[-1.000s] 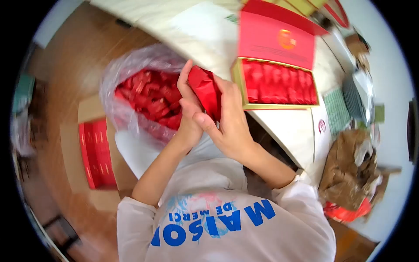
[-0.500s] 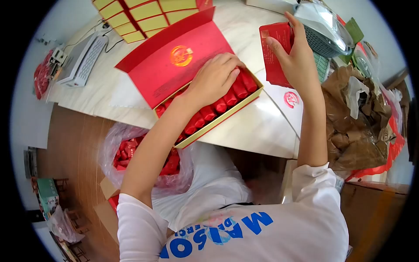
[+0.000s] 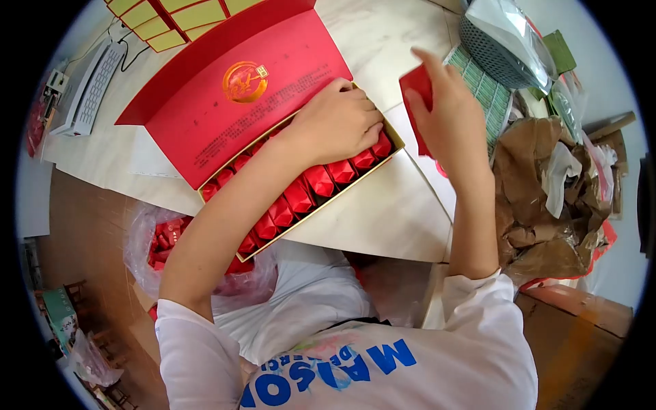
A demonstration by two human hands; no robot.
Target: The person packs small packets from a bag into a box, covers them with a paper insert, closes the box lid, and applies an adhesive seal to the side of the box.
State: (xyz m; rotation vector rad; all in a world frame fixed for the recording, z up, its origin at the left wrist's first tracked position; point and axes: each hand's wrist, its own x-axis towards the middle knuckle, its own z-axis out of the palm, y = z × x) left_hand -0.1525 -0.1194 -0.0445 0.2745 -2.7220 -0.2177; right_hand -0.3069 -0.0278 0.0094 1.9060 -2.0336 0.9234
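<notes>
An open gift box (image 3: pixel 318 213) with a gold rim lies on the marble-patterned table, its red lid (image 3: pixel 239 89) with a gold emblem raised. Red wrapped packets (image 3: pixel 298 195) fill it in rows. My left hand (image 3: pixel 339 125) reaches into the box's right end, fingers curled down over the packets; what the fingertips hold, if anything, is hidden. To the right of the box, my right hand (image 3: pixel 445 113) is raised above the table and grips a flat red packet (image 3: pixel 416 87) between thumb and fingers.
A plastic bag (image 3: pixel 140 247) of small red packets is below the table edge at left. Stacked yellow-and-red boxes (image 3: pixel 197 15) and a white device (image 3: pixel 89 89) stand at the back left. Crumpled brown paper (image 3: pixel 540 205), a grey basket (image 3: pixel 502 58) and a green tray (image 3: pixel 482 89) are at right.
Both hands moved from pressing a red packet above the bag to the table. My left hand went into the box; my right hand, holding a red packet, is now right of it. The view shifted.
</notes>
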